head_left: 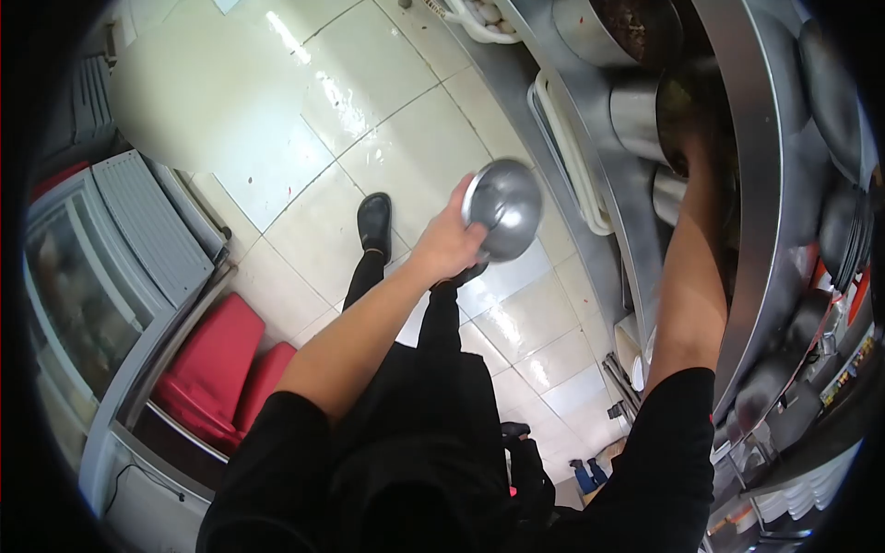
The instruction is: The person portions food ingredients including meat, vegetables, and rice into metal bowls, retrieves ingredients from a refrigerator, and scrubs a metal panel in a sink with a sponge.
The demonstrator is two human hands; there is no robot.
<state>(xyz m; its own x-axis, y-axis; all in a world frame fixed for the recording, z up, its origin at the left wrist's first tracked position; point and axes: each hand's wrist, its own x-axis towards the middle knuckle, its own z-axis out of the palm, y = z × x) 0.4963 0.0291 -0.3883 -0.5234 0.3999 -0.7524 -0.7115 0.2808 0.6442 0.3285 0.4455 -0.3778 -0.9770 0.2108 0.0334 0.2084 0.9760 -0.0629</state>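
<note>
My left hand (449,241) grips a shiny metal bowl (507,214) by its rim, the fingers and thumb closed around the edge. The bowl is tipped on its side over the floor, with its rounded outside towards the camera. On the right, my right hand (693,146) reaches into the shadow at the mouth of a metal pot (636,112) set in the steel counter. Its fingers are hidden in the dark, so what they hold or touch does not show.
Another pot (590,29) with dark contents and a white basket of eggs (489,20) stand along the steel counter (636,244). To the left are red containers (214,364) and a glass-topped cabinet (88,295). Other people's legs (530,470) show behind me on the tiled floor.
</note>
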